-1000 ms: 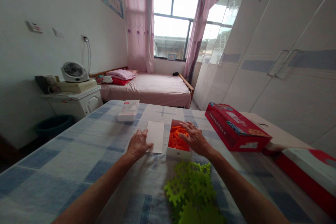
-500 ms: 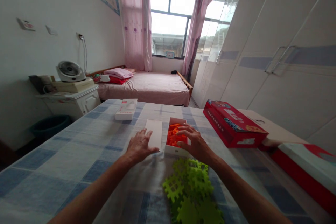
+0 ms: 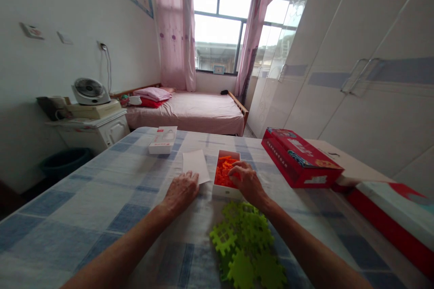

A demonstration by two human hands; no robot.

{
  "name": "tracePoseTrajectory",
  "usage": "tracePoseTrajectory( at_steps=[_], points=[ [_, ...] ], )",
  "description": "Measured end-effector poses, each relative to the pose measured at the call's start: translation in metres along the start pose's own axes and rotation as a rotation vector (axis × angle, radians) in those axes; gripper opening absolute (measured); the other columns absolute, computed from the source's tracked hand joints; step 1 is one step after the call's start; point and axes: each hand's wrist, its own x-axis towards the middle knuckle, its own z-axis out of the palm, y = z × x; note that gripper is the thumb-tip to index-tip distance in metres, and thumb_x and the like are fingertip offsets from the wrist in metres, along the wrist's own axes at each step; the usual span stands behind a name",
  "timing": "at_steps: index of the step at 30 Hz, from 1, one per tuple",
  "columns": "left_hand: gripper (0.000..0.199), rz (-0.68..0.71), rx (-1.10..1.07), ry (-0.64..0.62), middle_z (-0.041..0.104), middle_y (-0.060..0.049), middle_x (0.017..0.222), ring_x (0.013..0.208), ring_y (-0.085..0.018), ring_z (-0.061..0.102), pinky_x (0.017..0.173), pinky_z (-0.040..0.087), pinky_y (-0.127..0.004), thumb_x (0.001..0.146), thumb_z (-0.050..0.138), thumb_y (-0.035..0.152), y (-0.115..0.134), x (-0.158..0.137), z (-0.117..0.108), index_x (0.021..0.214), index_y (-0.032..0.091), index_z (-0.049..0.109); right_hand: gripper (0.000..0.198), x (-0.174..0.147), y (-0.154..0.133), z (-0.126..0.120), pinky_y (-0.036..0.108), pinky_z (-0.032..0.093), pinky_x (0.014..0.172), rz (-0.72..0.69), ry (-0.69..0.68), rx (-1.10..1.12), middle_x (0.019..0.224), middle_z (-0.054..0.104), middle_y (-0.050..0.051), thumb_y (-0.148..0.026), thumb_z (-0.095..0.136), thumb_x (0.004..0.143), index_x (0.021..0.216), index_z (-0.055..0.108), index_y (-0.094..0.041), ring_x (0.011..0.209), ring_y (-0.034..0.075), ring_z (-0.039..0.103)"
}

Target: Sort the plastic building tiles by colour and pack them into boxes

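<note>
Head view: left hand, fingers together, perhaps steadies the card at its near end; right hand curls over orange pieces in the box, pinch unclear

A bedroom in a home, shown by the bed, pink curtains and wardrobe

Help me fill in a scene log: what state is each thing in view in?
White box: open, holding orange pieces
Orange pieces: loose, jumbled
Card: lying askew beside the white box
Left hand: at the card's near edge; grip unclear
Right hand: fingers bent over the white box; grip unclear
Green pieces: heaped
Red box: shut
Fan: upright; running or not, unclear
Curtains: drawn apart
</note>
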Motion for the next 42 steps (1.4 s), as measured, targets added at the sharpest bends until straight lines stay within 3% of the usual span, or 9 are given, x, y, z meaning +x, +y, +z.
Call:
tracePoseTrajectory(
  at_steps=[5, 10, 16, 19, 22, 25, 29, 34, 42],
  points=[
    [0.045, 0.002, 0.033, 0.037, 0.055, -0.026, 0.124, 0.114, -0.029, 0.055, 0.089, 0.047, -0.038, 0.081, 0.033, -0.004, -0.003, 0.000, 0.002, 0.123, 0.002, 0.051, 0.032, 0.003, -0.014, -0.005, 0.044, 0.031, 0.100, -0.180, -0.045, -0.146, 0.134, 0.050, 0.006, -0.023, 0.054, 0.084, 0.115, 0.060, -0.026, 0.128, 0.026, 0.036],
    [0.037, -0.097, -0.196, 0.269, 0.061, -0.025, 0.117, 0.106, -0.030, 0.061, 0.089, 0.048, -0.042, 0.088, 0.033, 0.009, -0.020, 0.004, -0.015, 0.116, 0.004, 0.056, 0.039, 0.001, -0.019, 0.001, 0.048, 0.022, 0.105, -0.258, -0.174, -0.234, 0.135, 0.050, 0.006, -0.031, 0.049, 0.088, 0.126, 0.052, -0.024, 0.135, 0.028, 0.026],
    [0.025, -0.385, -1.330, 0.553, 0.068, -0.009, 0.085, 0.080, -0.023, 0.066, 0.074, 0.055, -0.039, 0.084, 0.045, 0.029, -0.015, 0.006, -0.049, 0.091, 0.012, 0.062, 0.039, -0.001, -0.014, -0.003, 0.046, 0.024, 0.107, -0.134, -0.057, -0.093, 0.141, 0.043, 0.011, -0.031, 0.048, 0.088, 0.124, 0.054, -0.017, 0.134, 0.027, 0.029],
    [0.026, -0.400, -1.956, 0.465, 0.069, -0.006, 0.091, 0.084, -0.019, 0.066, 0.075, 0.056, -0.037, 0.081, 0.050, 0.023, 0.011, 0.003, -0.058, 0.103, 0.014, 0.059, 0.045, 0.001, -0.021, -0.013, 0.044, 0.029, 0.106, 0.018, 0.029, 0.214, 0.136, 0.047, 0.011, -0.037, 0.043, 0.089, 0.129, 0.049, -0.017, 0.129, 0.025, 0.038],
    [0.027, -0.392, -2.200, 0.328, 0.069, -0.008, 0.094, 0.086, -0.018, 0.066, 0.079, 0.055, -0.034, 0.082, 0.051, 0.019, 0.044, -0.003, -0.059, 0.107, 0.012, 0.058, 0.048, 0.003, -0.032, -0.020, 0.041, 0.044, 0.092, 0.223, 0.017, 0.665, 0.123, 0.058, 0.010, -0.044, 0.043, 0.087, 0.129, 0.045, -0.021, 0.114, 0.024, 0.053],
    [0.027, -0.328, -2.236, 0.167, 0.069, -0.010, 0.098, 0.089, -0.019, 0.066, 0.081, 0.053, -0.033, 0.084, 0.052, 0.023, 0.068, -0.010, -0.057, 0.108, 0.011, 0.058, 0.054, 0.007, -0.036, -0.022, 0.035, 0.053, 0.070, 0.342, 0.040, 1.051, 0.106, 0.065, 0.008, -0.041, 0.054, 0.080, 0.128, 0.039, -0.020, 0.089, 0.022, 0.064],
    [0.035, -0.321, -2.077, 0.039, 0.067, -0.013, 0.102, 0.092, -0.022, 0.064, 0.083, 0.051, -0.036, 0.083, 0.056, 0.036, 0.072, -0.013, -0.046, 0.106, 0.011, 0.059, 0.047, 0.015, -0.021, -0.020, 0.028, 0.052, 0.059, 0.379, 0.077, 1.146, 0.088, 0.067, 0.003, -0.029, 0.062, 0.069, 0.113, 0.048, -0.019, 0.072, 0.017, 0.064],
    [0.041, -0.503, -1.716, 0.295, 0.056, -0.013, 0.127, 0.116, -0.024, 0.053, 0.099, 0.040, -0.038, 0.080, 0.057, 0.038, 0.049, -0.002, -0.030, 0.114, 0.016, 0.056, 0.034, 0.016, 0.008, -0.016, 0.024, 0.048, 0.050, 0.440, -0.050, 0.922, 0.072, 0.064, 0.000, -0.023, 0.056, 0.067, 0.099, 0.057, -0.015, 0.057, 0.013, 0.059],
    [0.046, -0.393, -1.569, 0.158, 0.043, -0.011, 0.142, 0.136, -0.022, 0.031, 0.111, 0.019, -0.031, 0.077, 0.061, 0.036, 0.059, 0.006, -0.029, 0.118, 0.015, 0.059, 0.033, 0.012, 0.020, -0.005, 0.028, 0.049, 0.066, 0.432, 0.027, 0.284, 0.074, 0.062, 0.003, -0.025, 0.054, 0.070, 0.100, 0.065, -0.016, 0.068, 0.017, 0.060]
  ],
)
